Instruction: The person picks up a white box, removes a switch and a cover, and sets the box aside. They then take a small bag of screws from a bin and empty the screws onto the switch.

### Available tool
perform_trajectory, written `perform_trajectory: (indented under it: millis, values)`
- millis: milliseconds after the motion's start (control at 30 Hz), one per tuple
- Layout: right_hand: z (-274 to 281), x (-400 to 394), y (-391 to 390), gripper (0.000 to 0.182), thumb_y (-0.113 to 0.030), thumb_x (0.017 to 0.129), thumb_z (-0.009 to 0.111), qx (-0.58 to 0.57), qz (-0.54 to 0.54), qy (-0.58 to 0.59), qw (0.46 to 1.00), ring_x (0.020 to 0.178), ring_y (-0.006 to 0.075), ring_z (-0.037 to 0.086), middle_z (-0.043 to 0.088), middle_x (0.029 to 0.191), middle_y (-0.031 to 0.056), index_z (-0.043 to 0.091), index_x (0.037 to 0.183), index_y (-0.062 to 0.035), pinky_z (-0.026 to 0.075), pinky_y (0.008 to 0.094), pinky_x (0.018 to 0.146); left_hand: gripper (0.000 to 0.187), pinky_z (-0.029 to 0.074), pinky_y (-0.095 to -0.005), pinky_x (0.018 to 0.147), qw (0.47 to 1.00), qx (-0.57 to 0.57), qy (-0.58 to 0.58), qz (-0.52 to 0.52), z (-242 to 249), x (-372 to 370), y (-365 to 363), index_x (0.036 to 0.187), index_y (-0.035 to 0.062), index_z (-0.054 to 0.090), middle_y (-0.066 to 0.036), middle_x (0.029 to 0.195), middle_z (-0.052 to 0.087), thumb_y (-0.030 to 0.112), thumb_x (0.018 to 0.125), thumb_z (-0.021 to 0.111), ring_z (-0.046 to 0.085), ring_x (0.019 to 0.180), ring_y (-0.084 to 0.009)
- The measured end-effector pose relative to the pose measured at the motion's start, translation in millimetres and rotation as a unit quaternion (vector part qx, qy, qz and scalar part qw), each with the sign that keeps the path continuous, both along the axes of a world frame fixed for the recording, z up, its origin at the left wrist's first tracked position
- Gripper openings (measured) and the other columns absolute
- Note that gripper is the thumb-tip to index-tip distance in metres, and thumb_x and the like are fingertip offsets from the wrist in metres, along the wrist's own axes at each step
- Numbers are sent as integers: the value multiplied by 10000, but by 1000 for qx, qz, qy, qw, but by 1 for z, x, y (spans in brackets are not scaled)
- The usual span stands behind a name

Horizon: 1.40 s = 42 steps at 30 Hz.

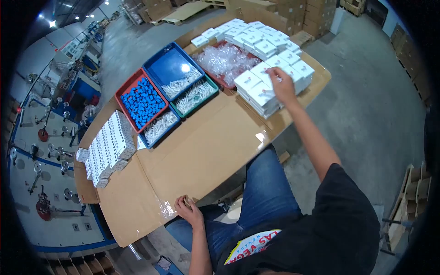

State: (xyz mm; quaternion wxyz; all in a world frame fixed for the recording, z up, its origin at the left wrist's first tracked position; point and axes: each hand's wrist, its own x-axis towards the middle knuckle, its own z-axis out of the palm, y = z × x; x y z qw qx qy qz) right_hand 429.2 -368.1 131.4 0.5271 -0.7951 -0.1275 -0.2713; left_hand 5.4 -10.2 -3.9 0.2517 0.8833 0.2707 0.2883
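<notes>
My right hand (282,85) lies over the stacks of flat white boxes (250,81) at the table's right end. Its thumb and fingers are apart and touch the top boxes; none is lifted. At the near edge of the cardboard-covered table (197,151), my left hand (188,212) is closed, fingers curled. What it holds, if anything, I cannot make out. Beyond the right hand, a red tray (221,82) is heaped with clear plastic pieces (224,60).
A red tray (120,95) contains small blue parts (142,103). Blue trays (167,54) and a green tray (201,105) carry white slender pieces (190,97). Rows of small white boxes (110,144) stand at the left. Cardboard cartons (298,18) are stacked behind the table.
</notes>
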Motion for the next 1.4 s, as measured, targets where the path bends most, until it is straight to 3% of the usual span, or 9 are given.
perform_trajectory:
  millis: [233, 300, 433, 600, 733, 967, 1200, 1333, 1400]
  values:
    - [-5, 158, -97, 257, -253, 960, 654, -175, -123, 15, 977, 1020, 328, 703, 736, 1086, 130, 681, 1146, -78, 546, 464, 865, 299, 320, -490, 1096, 996, 16, 73, 52, 3, 9, -15, 1228, 26, 596, -181, 1289, 509, 196, 982, 599, 458, 1263, -362]
    - [-5, 187, -109, 312, -270, 951, 649, -300, -177, 33, 937, 1140, 343, 666, 707, 1192, 137, 665, 1216, -106, 531, 484, 920, 354, 300, -501, 1121, 994, 19, 91, 61, 2, 11, -18, 1280, 25, 574, -193, 1343, 486, 216, 983, 603, 432, 1303, -375]
    - [6, 224, -113, 355, -275, 948, 643, -318, -176, 123, 923, 1212, 362, 627, 664, 1280, 156, 659, 1268, -120, 515, 494, 982, 572, 214, -537, 1195, 989, 53, 98, 92, -5, 18, -21, 1479, 35, 455, -229, 1543, 359, 289, 988, 603, 321, 1440, -418]
    - [-8, 269, -115, 398, -299, 953, 633, -347, -165, 175, 907, 1205, 368, 635, 660, 1283, 182, 672, 1313, -135, 519, 496, 1007, 681, 172, -550, 1218, 974, 40, 193, 110, -3, 23, -23, 1575, 59, 354, -239, 1630, 260, 349, 1000, 575, 241, 1505, -428]
    - [-28, 306, -122, 429, -353, 950, 647, -330, -119, 171, 921, 1199, 374, 642, 668, 1285, 186, 679, 1313, -128, 527, 495, 998, 686, 174, -550, 1218, 965, 48, 225, 129, -3, 28, -25, 1581, 65, 352, -235, 1632, 260, 379, 1007, 556, 230, 1510, -424]
    - [-33, 322, -123, 707, -518, 889, 718, -301, -144, 231, 914, 1257, 360, 624, 647, 1377, 160, 584, 1405, -54, 498, 473, 1047, 689, 176, -549, 1218, 960, 55, 241, 134, -4, 31, -23, 1583, 67, 351, -233, 1632, 259, 368, 1000, 562, 234, 1506, -424]
    - [-36, 328, -124, 773, -435, 803, 849, -259, -156, 166, 939, 1246, 380, 621, 641, 1355, 222, 562, 1410, -53, 496, 460, 1042, 682, 178, -551, 1217, 959, 43, 240, 146, -1, 33, -25, 1579, 91, 355, -223, 1631, 267, 359, 992, 578, 243, 1506, -419]
    - [-41, 345, -129, 815, -334, 718, 937, -141, -181, 102, 968, 1220, 371, 632, 654, 1307, 236, 569, 1376, -24, 503, 461, 1022, 673, 175, -555, 1219, 963, 44, 225, 139, -1, 33, -25, 1577, 104, 356, -219, 1624, 278, 355, 994, 582, 247, 1506, -417]
    - [-33, 342, -130, 772, -309, 732, 929, -84, -266, 88, 956, 1188, 376, 647, 679, 1264, 219, 583, 1358, -18, 510, 449, 1007, 693, 173, -549, 1219, 962, 43, 231, 136, 1, 33, -25, 1581, 85, 342, -224, 1629, 267, 348, 989, 588, 237, 1512, -413]
